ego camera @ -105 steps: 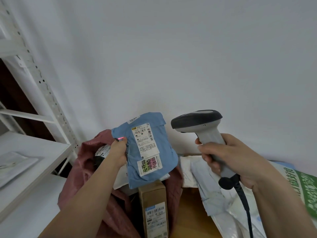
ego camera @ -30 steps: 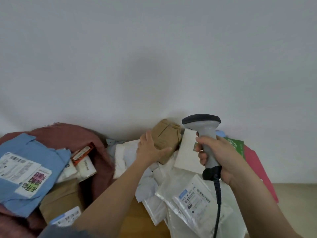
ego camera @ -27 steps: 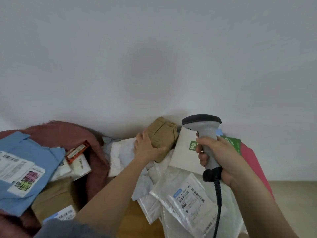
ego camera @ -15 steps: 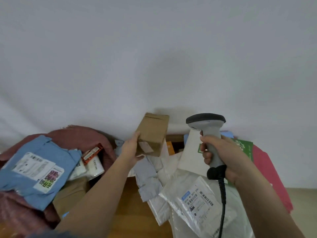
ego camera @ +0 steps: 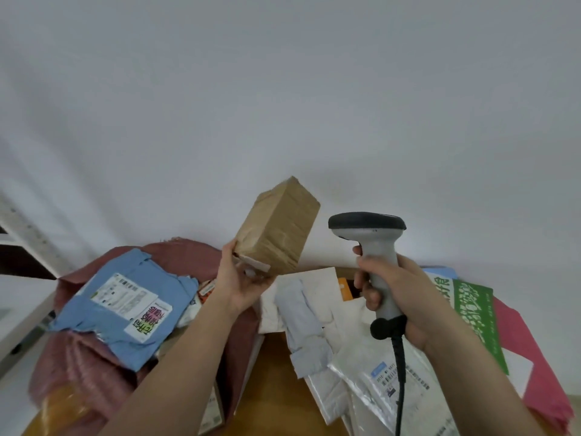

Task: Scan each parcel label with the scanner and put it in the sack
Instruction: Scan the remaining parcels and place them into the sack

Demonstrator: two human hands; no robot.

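My left hand [ego camera: 239, 280] holds a small brown cardboard box [ego camera: 277, 227] tilted up in the air, its taped side toward me and a white label edge by my fingers. Just to its right, my right hand [ego camera: 397, 289] grips the grey handheld scanner [ego camera: 371, 237] upright, dark head level with the box, black cable hanging down. The dusty-red sack [ego camera: 94, 366] lies open at the lower left. A blue mailer [ego camera: 122, 306] with white labels rests on top of it.
A heap of white and clear plastic mailers [ego camera: 361, 366] covers the wooden floor [ego camera: 270, 372] below my hands. A green-printed bag [ego camera: 471, 309] and a red mailer [ego camera: 534, 357] lie at the right. White shelving [ego camera: 22, 234] stands at the far left. A plain wall rises behind.
My left hand took the brown box off the pile, lifted it and tilted it up beside the scanner. The blue mailer now lies on the sack. The scanner hand stayed about in place.
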